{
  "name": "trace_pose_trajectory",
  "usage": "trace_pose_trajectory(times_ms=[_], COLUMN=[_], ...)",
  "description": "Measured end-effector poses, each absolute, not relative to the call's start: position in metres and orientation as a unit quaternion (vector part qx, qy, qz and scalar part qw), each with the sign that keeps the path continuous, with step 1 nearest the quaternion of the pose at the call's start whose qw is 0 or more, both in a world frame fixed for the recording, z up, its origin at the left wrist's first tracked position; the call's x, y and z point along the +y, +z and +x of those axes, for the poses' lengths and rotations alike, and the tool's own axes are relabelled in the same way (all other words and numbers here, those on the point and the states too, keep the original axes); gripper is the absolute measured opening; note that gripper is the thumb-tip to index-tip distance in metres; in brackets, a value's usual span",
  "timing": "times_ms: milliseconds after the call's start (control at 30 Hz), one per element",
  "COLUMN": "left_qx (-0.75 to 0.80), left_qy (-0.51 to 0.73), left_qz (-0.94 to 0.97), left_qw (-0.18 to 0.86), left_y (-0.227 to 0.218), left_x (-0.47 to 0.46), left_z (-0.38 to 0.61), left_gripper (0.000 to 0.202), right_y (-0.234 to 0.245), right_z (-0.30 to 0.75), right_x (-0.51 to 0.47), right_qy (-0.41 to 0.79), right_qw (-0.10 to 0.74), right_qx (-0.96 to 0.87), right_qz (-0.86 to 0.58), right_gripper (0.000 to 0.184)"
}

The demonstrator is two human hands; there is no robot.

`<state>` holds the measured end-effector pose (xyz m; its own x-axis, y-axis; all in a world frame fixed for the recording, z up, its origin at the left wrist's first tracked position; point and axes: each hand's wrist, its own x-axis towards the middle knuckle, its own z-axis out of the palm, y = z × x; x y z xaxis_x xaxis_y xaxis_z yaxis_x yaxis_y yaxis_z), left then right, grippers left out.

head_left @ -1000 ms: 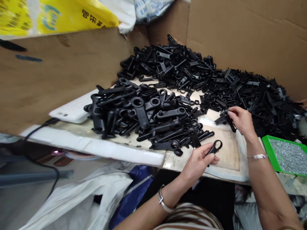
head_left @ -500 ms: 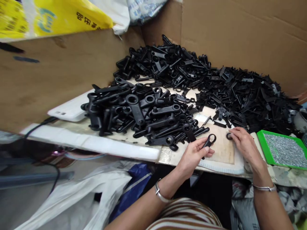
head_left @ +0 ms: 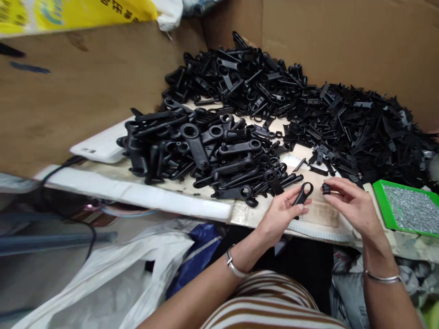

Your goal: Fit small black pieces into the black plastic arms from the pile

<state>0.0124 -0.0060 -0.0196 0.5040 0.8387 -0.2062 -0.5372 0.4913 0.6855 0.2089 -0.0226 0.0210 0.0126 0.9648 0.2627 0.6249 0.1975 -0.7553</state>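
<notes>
While the left hand (head_left: 279, 212) pinches a black ring-ended lever (head_left: 302, 194) between thumb and fingers above the counter's (head_left: 178, 208) near edge, the right hand (head_left: 353, 205) holds a small black ring piece (head_left: 326, 188) at its fingertips just beside the lever's loop, the two parts apart. Behind them a heap of black levers (head_left: 206, 151) covers the counter's middle, with a pile of thin black strips (head_left: 360, 128) toward the far right corner. At the right edge sits a green tray (head_left: 380, 201) of small metal pieces.
</notes>
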Motion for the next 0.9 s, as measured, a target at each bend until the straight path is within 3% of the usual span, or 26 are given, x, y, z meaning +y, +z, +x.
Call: trace_pose_trajectory(times_ms=[367,667,900], left_qx=[0.219,0.218,0.259], left_qy=[0.461,0.438,0.446], left_qz=[0.357,0.379,0.489], left_qw=[0.782,0.786,0.703], left_y=[-0.020,-0.025,-0.034], left_x=[-0.010,-0.014,-0.023], left_z=[0.016,0.014,0.016], left_gripper=[0.048,0.055,0.054], right_y=[0.004,0.004,-0.003], right_z=[0.171,0.166,0.159], right_x=[-0.024,-0.030,-0.035], right_qy=[-0.025,-0.041,0.036], right_qw=[0.371,0.372,0.435], right_qx=[-0.751,-0.741,-0.673], right_qz=[-0.546,-0.557,-0.598], right_gripper=[0.022,0.022,0.018])
